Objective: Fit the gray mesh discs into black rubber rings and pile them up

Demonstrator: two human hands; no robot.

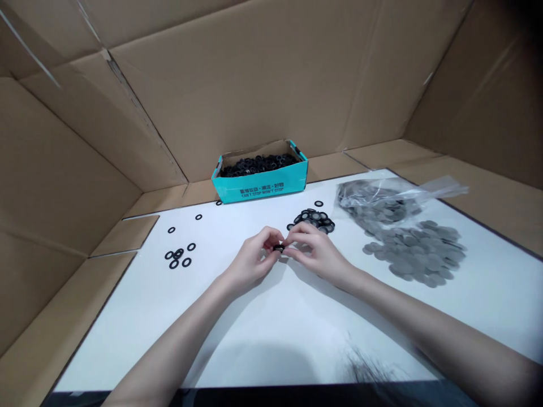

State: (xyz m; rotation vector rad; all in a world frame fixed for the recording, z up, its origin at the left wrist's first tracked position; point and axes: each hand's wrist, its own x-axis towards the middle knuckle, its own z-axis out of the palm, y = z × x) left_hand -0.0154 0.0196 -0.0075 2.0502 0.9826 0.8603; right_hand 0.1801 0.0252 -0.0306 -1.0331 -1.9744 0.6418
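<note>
Over the middle of the white tabletop, my left hand (258, 253) pinches a small black ring (278, 247) between thumb and fingers. From the other side my right hand (309, 249) meets it, thumb and fingertips closed at the ring's right edge; whether a grey disc is also between them I cannot make out. Just behind the right hand lies a pile of black rings (311, 217), several with grey discs in their centres. To the right spreads a heap of loose grey discs (424, 254). Several bare black rings (186, 262) are scattered at the left.
A turquoise box (263, 189) full of black rings stands at the back. A clear plastic bag (382, 198) of grey discs lies open at the back right. Cardboard walls (254, 79) enclose the white table (139, 339) at the back and sides.
</note>
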